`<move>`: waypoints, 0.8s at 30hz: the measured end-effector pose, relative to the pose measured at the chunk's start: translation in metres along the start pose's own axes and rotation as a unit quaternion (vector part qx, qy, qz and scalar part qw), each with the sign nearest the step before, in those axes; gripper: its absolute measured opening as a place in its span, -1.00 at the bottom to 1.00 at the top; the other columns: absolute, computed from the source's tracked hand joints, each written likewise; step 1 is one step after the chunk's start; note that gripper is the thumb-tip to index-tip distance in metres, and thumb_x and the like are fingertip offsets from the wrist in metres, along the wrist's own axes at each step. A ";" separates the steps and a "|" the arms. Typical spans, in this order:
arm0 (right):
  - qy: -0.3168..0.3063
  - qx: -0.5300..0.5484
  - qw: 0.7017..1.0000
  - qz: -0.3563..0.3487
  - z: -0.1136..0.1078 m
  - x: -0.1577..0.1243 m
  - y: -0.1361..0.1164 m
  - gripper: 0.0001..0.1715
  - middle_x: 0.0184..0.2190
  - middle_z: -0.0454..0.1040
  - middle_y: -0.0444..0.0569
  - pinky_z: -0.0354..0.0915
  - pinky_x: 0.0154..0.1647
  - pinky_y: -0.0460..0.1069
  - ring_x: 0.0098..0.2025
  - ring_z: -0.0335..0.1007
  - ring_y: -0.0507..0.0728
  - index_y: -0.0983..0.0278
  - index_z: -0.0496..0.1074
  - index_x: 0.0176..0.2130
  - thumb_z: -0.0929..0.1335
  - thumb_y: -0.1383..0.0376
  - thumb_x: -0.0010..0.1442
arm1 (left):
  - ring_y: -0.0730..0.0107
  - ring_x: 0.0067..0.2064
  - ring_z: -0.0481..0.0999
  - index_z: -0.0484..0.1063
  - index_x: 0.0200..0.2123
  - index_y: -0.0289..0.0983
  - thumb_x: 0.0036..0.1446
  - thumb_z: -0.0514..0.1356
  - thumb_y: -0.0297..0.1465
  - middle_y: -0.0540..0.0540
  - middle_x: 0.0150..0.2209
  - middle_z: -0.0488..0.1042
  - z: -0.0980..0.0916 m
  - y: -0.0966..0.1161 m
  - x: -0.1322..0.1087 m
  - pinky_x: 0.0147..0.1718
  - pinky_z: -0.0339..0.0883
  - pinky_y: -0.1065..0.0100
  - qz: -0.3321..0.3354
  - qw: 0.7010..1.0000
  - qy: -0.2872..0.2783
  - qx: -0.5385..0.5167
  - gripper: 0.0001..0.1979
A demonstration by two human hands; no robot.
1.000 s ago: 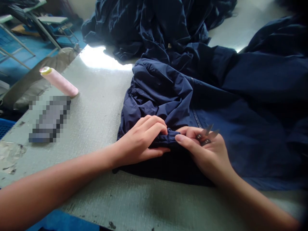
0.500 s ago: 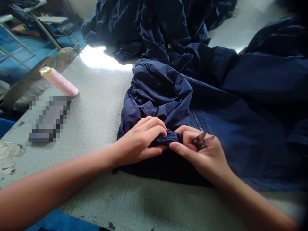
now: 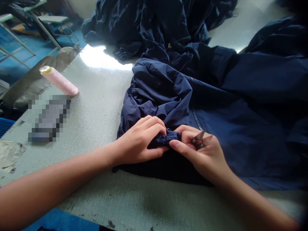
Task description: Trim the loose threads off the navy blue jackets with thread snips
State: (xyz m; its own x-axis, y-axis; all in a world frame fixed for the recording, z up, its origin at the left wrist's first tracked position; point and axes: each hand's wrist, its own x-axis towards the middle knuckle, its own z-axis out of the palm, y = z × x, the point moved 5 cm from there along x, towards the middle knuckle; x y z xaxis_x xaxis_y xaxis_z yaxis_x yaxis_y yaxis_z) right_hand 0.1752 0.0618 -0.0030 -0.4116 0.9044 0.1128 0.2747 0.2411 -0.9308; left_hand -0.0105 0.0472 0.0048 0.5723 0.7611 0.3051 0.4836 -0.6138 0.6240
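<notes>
A navy blue garment (image 3: 166, 86) with a zipper (image 3: 197, 120) lies across the table in front of me. My left hand (image 3: 141, 139) is closed on a bunched, gathered part of its fabric. From the other side, my right hand (image 3: 202, 149) pinches the same bunch between thumb and fingers. Small metal thread snips (image 3: 199, 140) rest in the palm of my right hand, their blades pointing up and away from the cloth. The fingertips of both hands are partly hidden by the folds.
A cone of pale pink thread (image 3: 60, 81) stands at the table's (image 3: 96, 106) left side. Near it lies a dark, pixelated flat object (image 3: 50, 118). More navy garments (image 3: 163, 25) are heaped at the back. Beyond the left edge are a grey bundle (image 3: 26, 86) and metal-framed stands.
Almost nothing differs. Both hands keep hold of the bunched fabric, and the snips in my right hand have tilted very slightly.
</notes>
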 end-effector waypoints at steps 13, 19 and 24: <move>-0.008 0.003 1.000 0.003 0.000 0.000 0.001 -0.39 -0.39 0.41 -0.15 0.17 -0.39 -0.03 -0.42 0.26 0.02 0.25 0.11 -0.55 0.48 0.29 0.36 | 0.13 0.08 0.45 0.42 -0.04 -0.30 0.36 0.34 -0.36 -0.24 0.06 0.50 0.000 -0.001 0.000 0.18 0.37 0.09 0.002 1.000 -0.004 0.000 -0.79; -0.008 0.006 1.000 0.004 0.001 0.000 0.001 -0.40 -0.39 0.42 -0.14 0.17 -0.41 -0.03 -0.42 0.27 0.02 0.24 0.11 -0.55 0.47 0.30 0.36 | 0.14 0.07 0.44 0.42 -0.04 -0.30 0.34 0.36 -0.38 -0.23 0.06 0.50 0.000 0.000 0.000 0.18 0.37 0.10 -0.003 1.000 -0.003 0.001 -0.78; -0.009 0.003 1.000 0.004 0.000 -0.001 0.001 -0.40 -0.38 0.43 -0.13 0.17 -0.40 -0.02 -0.42 0.29 0.03 0.24 0.12 -0.56 0.47 0.29 0.36 | 0.14 0.07 0.44 0.43 -0.05 -0.32 0.35 0.35 -0.38 -0.24 0.06 0.50 0.000 0.000 0.000 0.18 0.36 0.11 -0.004 1.000 -0.001 0.001 -0.79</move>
State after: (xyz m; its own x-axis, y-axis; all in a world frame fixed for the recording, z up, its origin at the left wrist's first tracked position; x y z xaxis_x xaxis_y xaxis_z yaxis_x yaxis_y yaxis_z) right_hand 0.1756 0.0613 -0.0036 -0.4257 0.8995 0.0982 0.2727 0.2311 -0.9339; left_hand -0.0105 0.0472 0.0050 0.5699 0.7656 0.2984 0.4901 -0.6082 0.6244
